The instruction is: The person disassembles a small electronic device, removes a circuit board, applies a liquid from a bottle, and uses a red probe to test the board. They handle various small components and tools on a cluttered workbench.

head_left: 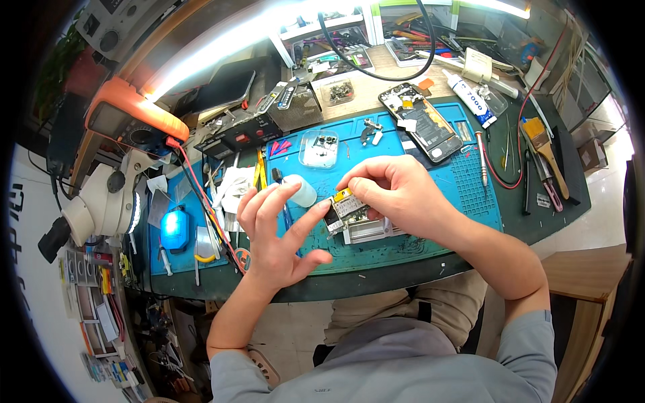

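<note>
My right hand [390, 195] pinches the upper edge of a small phone circuit board [348, 209], which has silver shields and a yellow patch, above a silver metal holder [366, 235]. My left hand [282, 242] is open with fingers spread, its index fingertip at the board's left end. Behind my left fingers stand a translucent white bottle [304, 195] and a black-tipped blue tool [277, 176]. All of this is over a blue work mat [430, 248].
An opened phone [437, 134], parts box [318, 150], white tube [470, 99], screwdriver [482, 161] and brushes [547, 151] lie behind and right. An orange multimeter [127, 117] with leads, microscope [104, 205], blue lamp [175, 232] and power supply [242, 138] stand left and back. A cable loop [376, 74] hangs above.
</note>
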{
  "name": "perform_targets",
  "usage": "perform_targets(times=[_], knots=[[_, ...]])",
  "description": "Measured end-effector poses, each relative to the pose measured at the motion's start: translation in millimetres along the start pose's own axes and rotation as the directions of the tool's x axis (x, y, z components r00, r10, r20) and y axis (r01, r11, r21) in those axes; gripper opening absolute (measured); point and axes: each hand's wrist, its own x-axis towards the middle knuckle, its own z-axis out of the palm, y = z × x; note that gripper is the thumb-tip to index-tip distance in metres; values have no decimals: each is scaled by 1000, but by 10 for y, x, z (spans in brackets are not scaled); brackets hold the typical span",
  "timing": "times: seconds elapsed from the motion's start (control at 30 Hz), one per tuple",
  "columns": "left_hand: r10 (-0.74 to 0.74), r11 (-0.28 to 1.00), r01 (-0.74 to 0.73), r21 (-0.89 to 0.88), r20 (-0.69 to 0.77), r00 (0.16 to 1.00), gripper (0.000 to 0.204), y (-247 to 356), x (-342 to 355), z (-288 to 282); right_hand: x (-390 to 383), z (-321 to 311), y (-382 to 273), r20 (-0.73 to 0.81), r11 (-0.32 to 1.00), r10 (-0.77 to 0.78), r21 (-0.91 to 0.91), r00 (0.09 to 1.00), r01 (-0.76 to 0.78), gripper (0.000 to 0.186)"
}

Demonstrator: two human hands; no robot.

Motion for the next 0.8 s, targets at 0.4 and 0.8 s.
perform_targets(times=[0.4, 0.8], knots=[[57, 997, -57, -42, -6, 998, 63, -16, -15, 2, 12, -19, 7, 36, 998, 18, -56, 999, -16, 22], [102, 995, -102, -3, 23, 994, 71, -47, -47, 14, -13, -9, -27, -1, 1000, -4, -12, 1000, 4, 22]])
